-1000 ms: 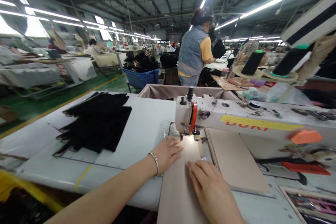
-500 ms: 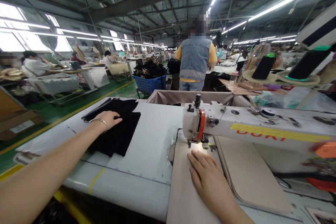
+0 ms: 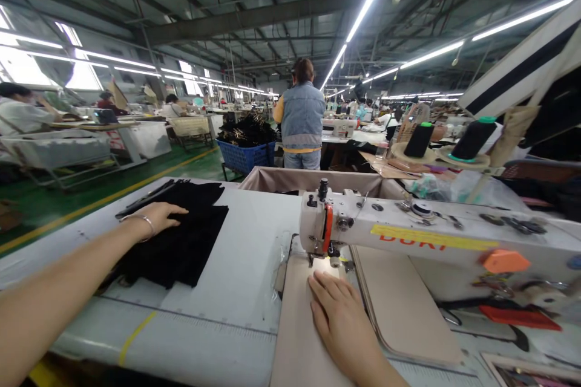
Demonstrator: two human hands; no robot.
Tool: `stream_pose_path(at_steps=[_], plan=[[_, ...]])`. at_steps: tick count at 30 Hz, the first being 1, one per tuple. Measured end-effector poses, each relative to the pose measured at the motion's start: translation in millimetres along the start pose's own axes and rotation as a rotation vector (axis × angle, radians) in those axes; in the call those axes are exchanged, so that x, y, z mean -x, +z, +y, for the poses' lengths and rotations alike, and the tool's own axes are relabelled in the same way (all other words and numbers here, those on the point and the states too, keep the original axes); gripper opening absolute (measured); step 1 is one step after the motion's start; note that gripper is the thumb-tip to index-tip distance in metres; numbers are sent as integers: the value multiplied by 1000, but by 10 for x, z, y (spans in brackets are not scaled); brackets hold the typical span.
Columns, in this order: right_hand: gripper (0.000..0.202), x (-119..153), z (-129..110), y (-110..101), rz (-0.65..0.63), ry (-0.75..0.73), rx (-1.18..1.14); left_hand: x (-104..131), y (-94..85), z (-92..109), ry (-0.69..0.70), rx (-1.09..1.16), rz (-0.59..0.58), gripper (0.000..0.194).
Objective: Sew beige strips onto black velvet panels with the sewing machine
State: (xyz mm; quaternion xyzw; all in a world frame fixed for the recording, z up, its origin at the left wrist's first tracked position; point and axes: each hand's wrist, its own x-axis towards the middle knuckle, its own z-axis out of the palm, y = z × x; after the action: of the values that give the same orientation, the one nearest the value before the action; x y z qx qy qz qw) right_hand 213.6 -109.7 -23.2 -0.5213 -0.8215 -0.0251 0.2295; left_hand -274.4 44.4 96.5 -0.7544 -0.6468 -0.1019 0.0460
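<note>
Seen from the sewing machine's head (image 3: 313, 227), the black pieces (image 3: 195, 248) are lying at nine o'clock on the bench (image 3: 249, 230), and the beige panel (image 3: 293, 326) is running out toward six o'clock. The left hand (image 3: 157, 217) is resting palm-down on the black pile, its grip opening loosely, fingers reaching out and closing on nothing visible. The right hand (image 3: 342, 317) is pressing the panel near the presser foot, its grip lying flat and unclosed.

The black pieces are looking light, soft and limp, probably clinging together; a pinch at the top piece's edge is seeming best. The panel is appearing light, smooth and fairly stiff, suiting flat fingers or a hold along its side edges. More beige panels (image 3: 403, 302) are stacking up at four o'clock.

At ten o'clock, beyond the bench, a blue basket (image 3: 247, 157) is holding a dark heap. At twelve, a fabric-lined bin (image 3: 313, 178) is standing behind the machine, its contents mostly hiding. Farther out at four, a tray (image 3: 494, 369) is containing small items, too indistinct for naming.
</note>
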Motion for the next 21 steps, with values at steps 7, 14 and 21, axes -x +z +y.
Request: stream_pose_path(at_steps=[7, 14, 21], plan=[[40, 0, -24, -20, -3, 17, -21, 62, -75, 85, 9, -4, 16, 59], [45, 1, 14, -4, -12, -24, 7, 84, -114, 297, -35, -98, 213, 40], [42, -4, 9, -5, -28, 5, -25, 408, -339, 977, -82, -155, 552, 40]])
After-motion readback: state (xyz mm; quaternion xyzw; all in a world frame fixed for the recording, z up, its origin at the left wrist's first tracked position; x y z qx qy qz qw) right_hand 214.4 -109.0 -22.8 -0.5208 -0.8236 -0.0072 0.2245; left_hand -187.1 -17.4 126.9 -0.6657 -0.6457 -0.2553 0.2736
